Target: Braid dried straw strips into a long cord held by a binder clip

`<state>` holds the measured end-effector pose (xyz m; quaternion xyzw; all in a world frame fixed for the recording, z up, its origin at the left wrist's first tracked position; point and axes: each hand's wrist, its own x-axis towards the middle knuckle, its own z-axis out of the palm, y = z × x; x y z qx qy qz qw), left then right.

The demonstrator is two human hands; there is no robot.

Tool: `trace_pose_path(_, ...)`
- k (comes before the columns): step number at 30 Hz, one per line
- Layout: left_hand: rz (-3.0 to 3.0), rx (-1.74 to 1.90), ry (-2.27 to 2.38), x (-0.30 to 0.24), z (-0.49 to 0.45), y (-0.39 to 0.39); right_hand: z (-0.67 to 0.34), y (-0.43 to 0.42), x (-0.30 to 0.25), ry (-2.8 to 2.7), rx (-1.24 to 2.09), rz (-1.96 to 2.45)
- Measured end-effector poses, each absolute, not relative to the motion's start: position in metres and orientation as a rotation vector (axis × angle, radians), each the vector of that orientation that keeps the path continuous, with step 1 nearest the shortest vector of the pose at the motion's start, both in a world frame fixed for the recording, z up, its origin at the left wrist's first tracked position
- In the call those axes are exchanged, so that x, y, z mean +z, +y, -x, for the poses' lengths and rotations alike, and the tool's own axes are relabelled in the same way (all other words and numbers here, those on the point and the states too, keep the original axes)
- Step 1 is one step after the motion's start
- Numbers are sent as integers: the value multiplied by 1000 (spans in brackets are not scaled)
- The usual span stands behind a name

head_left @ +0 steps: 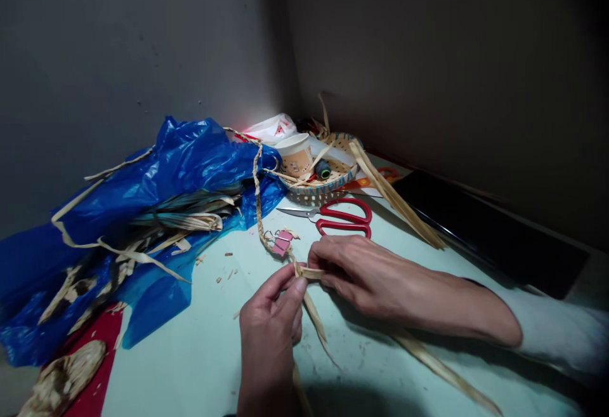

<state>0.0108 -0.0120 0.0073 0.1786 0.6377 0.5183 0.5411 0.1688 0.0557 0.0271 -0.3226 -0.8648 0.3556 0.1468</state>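
Note:
A thin braid (258, 204) of dried, straw-coloured plant strips runs down from the blue bag, with a pink binder clip (282, 243) on it. Just below the clip, my left hand (275, 312) pinches the braid's working end between thumb and fingers. My right hand (361, 274) is closed on one flat strip (312, 273), stretched sideways from the braid. Another loose strip (318, 322) hangs down between the hands, and a longer strip (447, 366) trails out beneath my right wrist. Scissors (343, 216) with red handles lie just beyond my right hand.
A blue plastic bag (204, 150) with bundled strips (185, 221) covers the left. At the back, a woven basket (316, 196) holds a paper cup (295, 155) and dark thread spool (323, 169). Right of it are a strip bundle (397, 195) and black flat panel (495, 233).

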Motion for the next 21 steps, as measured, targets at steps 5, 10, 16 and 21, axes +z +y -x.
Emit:
trace_pose_path(5, -376, 1255, 1544, 7, -13, -11, -169, 53, 18, -2515, 1005, 886)
trace_pose_path(10, -386, 1257, 1531, 7, -12, -13, -164, 54, 26, -2636, 958, 1021)
trace_pose_path(16, -464, 1234, 1598, 10, -12, -14, -163, 49, 44, -2599, 1026, 1083)
trace_pose_path(21, -443, 1251, 1569, 12, -13, -13, -163, 46, 40, -2635, 898, 1094)
